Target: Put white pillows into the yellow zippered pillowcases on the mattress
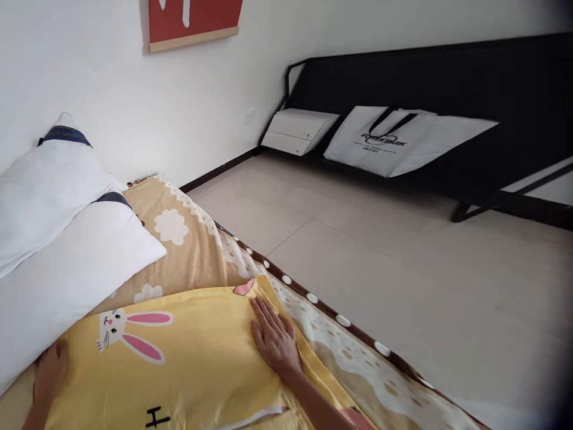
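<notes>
A yellow pillowcase with a rabbit print [179, 364] lies flat on the bed's tan patterned sheet [188, 239]. My right hand [274, 338] rests flat on the pillowcase's right part, fingers stretched out and pointing away from me. My left hand [50, 371] lies at the pillowcase's left edge, just under the lower white pillow [71, 269]; its fingers look loosely curled against the fabric. A second white pillow [49, 185] is stacked behind the first, against the wall.
The bed's edge with a brown dotted border [340, 319] runs diagonally to the right. Beyond it is beige tiled floor [403, 263]. A black folding frame [447, 89] leans at the far wall with a white box [298, 130] and a white tote bag [403, 140] on it.
</notes>
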A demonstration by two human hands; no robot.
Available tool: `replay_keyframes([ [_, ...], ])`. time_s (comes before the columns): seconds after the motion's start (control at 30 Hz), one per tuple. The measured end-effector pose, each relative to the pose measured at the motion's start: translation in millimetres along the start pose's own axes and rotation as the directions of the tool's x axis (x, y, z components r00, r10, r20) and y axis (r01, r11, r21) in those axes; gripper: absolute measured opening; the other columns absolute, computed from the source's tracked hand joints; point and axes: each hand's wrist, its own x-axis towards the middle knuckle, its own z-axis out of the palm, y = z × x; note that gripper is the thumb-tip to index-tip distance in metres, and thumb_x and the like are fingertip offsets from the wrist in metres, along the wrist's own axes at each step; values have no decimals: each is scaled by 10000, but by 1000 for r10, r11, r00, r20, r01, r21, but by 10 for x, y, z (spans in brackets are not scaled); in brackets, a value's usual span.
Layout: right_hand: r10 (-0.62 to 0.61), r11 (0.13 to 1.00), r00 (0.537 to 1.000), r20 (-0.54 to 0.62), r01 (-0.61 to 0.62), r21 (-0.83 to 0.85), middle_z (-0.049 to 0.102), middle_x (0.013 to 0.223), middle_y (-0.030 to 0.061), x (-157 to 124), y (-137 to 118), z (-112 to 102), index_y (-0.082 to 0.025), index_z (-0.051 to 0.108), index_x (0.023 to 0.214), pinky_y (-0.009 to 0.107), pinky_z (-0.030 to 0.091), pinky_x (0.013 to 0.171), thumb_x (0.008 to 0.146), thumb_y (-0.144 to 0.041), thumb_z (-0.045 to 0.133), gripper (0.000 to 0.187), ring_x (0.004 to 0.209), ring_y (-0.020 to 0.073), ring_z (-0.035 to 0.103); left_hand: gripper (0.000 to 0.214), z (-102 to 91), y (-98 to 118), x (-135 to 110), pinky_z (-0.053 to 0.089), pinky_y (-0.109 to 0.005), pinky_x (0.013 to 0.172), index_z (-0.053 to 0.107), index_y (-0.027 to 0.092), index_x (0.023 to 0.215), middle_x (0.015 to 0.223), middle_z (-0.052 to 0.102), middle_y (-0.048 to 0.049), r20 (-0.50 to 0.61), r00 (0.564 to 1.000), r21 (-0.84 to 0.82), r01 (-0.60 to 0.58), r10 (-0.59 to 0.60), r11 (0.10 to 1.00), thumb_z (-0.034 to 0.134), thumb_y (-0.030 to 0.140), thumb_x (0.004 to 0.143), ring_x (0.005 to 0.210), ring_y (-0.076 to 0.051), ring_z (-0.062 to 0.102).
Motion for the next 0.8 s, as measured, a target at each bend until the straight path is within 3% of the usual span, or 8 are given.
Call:
replay_keyframes([
  [0.07, 11, 1000, 1000, 16, -11, 2, 476, 1501, 103, -2, 0, 3, -226, 183, 1571, 439, 278, 1121, 974, -321, 310, 618, 1385, 239, 443, 586, 107, 103, -426, 357, -555, 1090, 424, 158, 1450, 1432, 531, -186, -68, 996, -60, 62, -66, 996, 227, 377, 944, 1341, -320, 485],
  [0.17, 11, 1000, 1000, 17, -11, 0, 485, 1494, 107, -29, -2, 13, -219, 216, 1563, 440, 278, 1120, 977, -322, 307, 602, 1385, 240, 442, 591, 259, 260, -1052, 233, -530, 1169, 290, 244, 1532, 1522, 444, -120, -78, 991, -129, -114, 105, 985, 224, 372, 959, 1421, -251, 390],
  [0.23, -2, 1000, 1000, 3, 2, -10, 511, 1472, 114, -52, -6, 19, -212, 225, 1560, 443, 280, 1114, 980, -319, 308, 595, 1370, 241, 461, 585, 291, 314, -1278, 203, -501, 1186, 279, 280, 1540, 1543, 421, -80, -26, 978, -112, -211, 209, 971, 223, 384, 967, 1442, -224, 353],
  [0.3, -20, 999, 1000, -14, 19, -26, 537, 1447, 123, -60, -5, 22, -207, 229, 1558, 445, 287, 1106, 982, -315, 304, 591, 1346, 242, 489, 579, 279, 329, -1312, 169, -511, 1197, 288, 278, 1538, 1579, 361, -62, 8, 978, -73, -210, 211, 975, 206, 394, 977, 1471, -215, 292],
  [0.4, -49, 998, 999, -17, 48, -51, 533, 1449, 132, -17, 26, 31, -195, 233, 1557, 442, 304, 1092, 978, -312, 301, 594, 1340, 243, 494, 576, 238, 335, -1161, 150, -528, 1198, 331, 236, 1522, 1597, 322, -70, 18, 985, -24, -171, 171, 985, 184, 392, 987, 1483, -216, 260],
  [0.6, -84, 992, 993, 80, 91, -92, 485, 1492, 128, 94, 141, 82, -173, 270, 1545, 438, 294, 1115, 969, -324, 293, 597, 1369, 234, 456, 565, 210, 390, -981, 163, -522, 1195, 332, 201, 1520, 1598, 311, -104, 18, 984, -6, -178, 178, 984, 237, 369, 990, 1478, -230, 267],
  [0.73, -18, 996, 992, 128, 28, -79, 501, 1475, 145, 147, 100, 61, -145, 401, 1485, 481, 300, 1105, 984, -375, 247, 572, 1348, 255, 474, 558, 242, 389, -998, 147, -522, 1198, 329, 198, 1522, 1599, 302, -114, -12, 983, -42, -184, 184, 982, 291, 351, 986, 1478, -238, 271],
  [0.8, 79, 994, 988, 133, -69, -79, 540, 1429, 177, 296, 21, 40, -130, 471, 1440, 549, 301, 1076, 983, -413, 214, 595, 1315, 302, 492, 552, 266, 382, -1002, 139, -522, 1199, 340, 193, 1517, 1594, 309, -120, -30, 981, -69, -191, 190, 979, 312, 339, 985, 1474, -243, 282],
])
